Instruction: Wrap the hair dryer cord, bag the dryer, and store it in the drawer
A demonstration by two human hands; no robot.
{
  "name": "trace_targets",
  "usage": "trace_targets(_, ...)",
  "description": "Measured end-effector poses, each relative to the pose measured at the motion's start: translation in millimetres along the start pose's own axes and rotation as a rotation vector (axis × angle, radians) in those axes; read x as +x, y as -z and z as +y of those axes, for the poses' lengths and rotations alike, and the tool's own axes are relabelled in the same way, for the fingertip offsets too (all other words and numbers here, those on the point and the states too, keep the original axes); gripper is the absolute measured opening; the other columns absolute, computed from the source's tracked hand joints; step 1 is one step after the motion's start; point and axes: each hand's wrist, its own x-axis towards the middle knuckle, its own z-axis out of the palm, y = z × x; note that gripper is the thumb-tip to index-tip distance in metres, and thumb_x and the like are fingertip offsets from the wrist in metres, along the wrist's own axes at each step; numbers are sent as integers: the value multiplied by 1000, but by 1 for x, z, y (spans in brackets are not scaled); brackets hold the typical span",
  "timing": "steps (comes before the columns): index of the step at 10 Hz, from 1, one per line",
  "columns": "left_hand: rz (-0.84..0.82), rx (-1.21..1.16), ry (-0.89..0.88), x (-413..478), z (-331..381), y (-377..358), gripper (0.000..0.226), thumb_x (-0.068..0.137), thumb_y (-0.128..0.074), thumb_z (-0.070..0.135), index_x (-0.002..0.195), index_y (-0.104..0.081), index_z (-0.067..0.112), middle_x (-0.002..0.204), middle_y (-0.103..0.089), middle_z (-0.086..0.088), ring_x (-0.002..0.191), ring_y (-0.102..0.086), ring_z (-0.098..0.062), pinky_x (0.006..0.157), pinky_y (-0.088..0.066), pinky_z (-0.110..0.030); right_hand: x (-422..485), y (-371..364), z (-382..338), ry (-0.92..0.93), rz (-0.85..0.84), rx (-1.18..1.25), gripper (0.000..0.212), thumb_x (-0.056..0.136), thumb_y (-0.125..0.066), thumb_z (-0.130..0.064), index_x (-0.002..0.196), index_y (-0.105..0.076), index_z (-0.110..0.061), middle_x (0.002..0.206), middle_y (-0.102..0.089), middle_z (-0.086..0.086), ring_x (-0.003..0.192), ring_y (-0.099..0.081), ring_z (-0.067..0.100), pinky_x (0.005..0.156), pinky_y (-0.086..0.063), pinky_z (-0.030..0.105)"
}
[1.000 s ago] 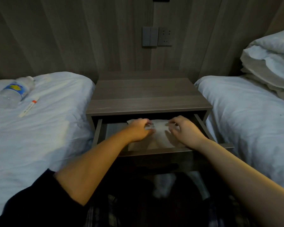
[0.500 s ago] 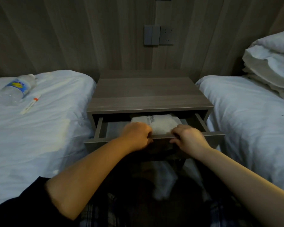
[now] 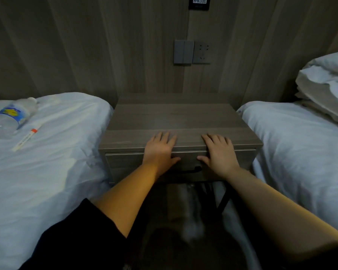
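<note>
The wooden nightstand [image 3: 180,117] stands between two beds, and its drawer [image 3: 125,162] is pushed fully in. My left hand [image 3: 160,149] lies flat over the front edge, fingers straight on the top, thumb against the drawer front. My right hand [image 3: 219,152] mirrors it a little to the right, fingers spread on the top, thumb on the drawer face. A dark drawer handle [image 3: 191,170] shows between my wrists. The bagged hair dryer is hidden inside the drawer.
A white bed [image 3: 47,172] on the left carries a water bottle [image 3: 12,117] and a thin white stick with an orange band [image 3: 26,137]. Another white bed [image 3: 300,152] on the right has stacked pillows [image 3: 328,88]. Switches and a socket [image 3: 191,52] sit on the wood wall.
The drawer, open with the white bag showing, has been pushed in until it is fully shut. Both hands left the bag, pushed the drawer front, and now lie flat on the nightstand edge.
</note>
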Motion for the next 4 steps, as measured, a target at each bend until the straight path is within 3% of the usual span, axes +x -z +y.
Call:
trace_targets(1,169,49,-17,-2,1,-13,77,77,-62,54,141,-36,20,144,-43,-10,134,-39,-30,111,-29,-40,1,-18,1,2,168,32,67,73,-71,-44,129,-51,-14,127,-59,12,115,-55,31,99,-39,47)
trace_targets(2,202,56,-10,4,0,-16,74,77,-62,54,139,-38,21,142,-45,-9,131,-40,-28,109,-31,-40,3,-21,3,-29,188,36,64,72,-72,-43,125,-54,-13,122,-62,11,110,-58,31,94,-42,47)
trace_targets(3,216,43,-12,5,2,-15,74,77,-61,54,138,-38,20,141,-45,-9,131,-40,-29,109,-31,-41,4,-23,-1,-27,138,35,65,74,-70,-43,129,-51,-14,127,-58,11,115,-55,31,97,-39,47)
trace_targets(4,183,45,-1,4,1,-14,75,76,-60,55,138,-38,20,141,-45,-10,131,-41,-30,109,-31,-41,3,4,-2,-24,24,203,76,78,-68,-41,142,-34,-18,146,-41,8,132,-39,27,109,-28,43)
